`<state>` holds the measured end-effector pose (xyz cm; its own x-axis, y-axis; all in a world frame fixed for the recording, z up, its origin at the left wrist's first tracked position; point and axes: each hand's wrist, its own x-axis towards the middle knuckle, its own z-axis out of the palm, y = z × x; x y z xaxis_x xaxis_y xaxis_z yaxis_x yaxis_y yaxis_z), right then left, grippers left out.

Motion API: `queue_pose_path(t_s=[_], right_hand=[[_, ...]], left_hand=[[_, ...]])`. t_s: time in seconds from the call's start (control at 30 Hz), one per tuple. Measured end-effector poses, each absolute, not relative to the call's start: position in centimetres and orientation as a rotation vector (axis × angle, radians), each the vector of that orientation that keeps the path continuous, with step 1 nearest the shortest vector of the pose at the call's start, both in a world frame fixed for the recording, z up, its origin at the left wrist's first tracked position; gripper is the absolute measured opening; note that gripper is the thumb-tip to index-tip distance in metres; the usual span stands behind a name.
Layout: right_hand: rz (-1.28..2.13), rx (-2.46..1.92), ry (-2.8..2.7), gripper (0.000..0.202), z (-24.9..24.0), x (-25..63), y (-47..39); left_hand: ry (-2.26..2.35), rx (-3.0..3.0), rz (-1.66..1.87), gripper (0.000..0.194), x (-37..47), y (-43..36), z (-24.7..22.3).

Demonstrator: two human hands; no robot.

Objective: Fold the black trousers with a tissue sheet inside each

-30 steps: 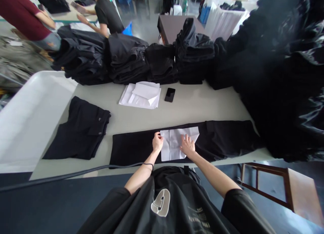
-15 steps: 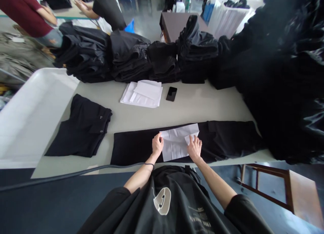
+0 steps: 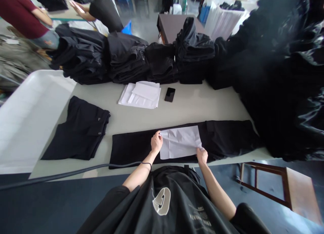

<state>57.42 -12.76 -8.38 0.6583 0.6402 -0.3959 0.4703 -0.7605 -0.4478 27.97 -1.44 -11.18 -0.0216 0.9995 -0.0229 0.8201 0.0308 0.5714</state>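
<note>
A creased white sheet of paper (image 3: 180, 142) lies across the middle of a long folded pair of black trousers (image 3: 227, 138) on the table. My left hand (image 3: 157, 142) pinches the sheet's upper left corner. At its lower right side, my right hand (image 3: 202, 156) is closed on the edge, the fingers partly hidden. Another folded pair of dark trousers (image 3: 78, 131) rests to the left, with small buttons or tags at its waist.
A stack of white paper sheets (image 3: 141, 95) and a black phone (image 3: 169, 94) lie farther back. Folded black garments (image 3: 129, 55) line the far edge, and a tall dark heap (image 3: 273, 92) rises at right. A white tub (image 3: 32, 109) stands left, a wooden stool (image 3: 298, 190) lower right. Two people are beyond.
My right hand has moved right and toward me, drawing the sheet's folded-over right corner out flat. My left hand stays at the upper left corner.
</note>
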Motion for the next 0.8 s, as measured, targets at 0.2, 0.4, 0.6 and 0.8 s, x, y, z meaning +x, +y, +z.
queue_pose_path(t_s=[0.2, 0.4, 0.6, 0.8], right_hand=[[0.737, -2.639, -0.784, 0.036, -8.0, 59.1, -14.1], [0.152, -2.205, -1.433, 0.043, -7.1, 56.4, -11.5], [0.198, -1.959, -1.941, 0.045, -10.2, 52.4, -7.8], [0.211, -2.018, -1.959, 0.054, -13.1, 54.0, -7.8]], left_hand=[[1.958, 1.885, 0.509, 0.038, 28.6, -1.2, -10.8], [1.961, 1.883, 0.582, 0.038, 29.0, -1.7, -11.1], [1.888, 1.791, 0.854, 0.033, 28.5, -2.2, -12.1], [1.798, 1.806, 0.907, 0.028, 27.6, -2.5, -11.5]])
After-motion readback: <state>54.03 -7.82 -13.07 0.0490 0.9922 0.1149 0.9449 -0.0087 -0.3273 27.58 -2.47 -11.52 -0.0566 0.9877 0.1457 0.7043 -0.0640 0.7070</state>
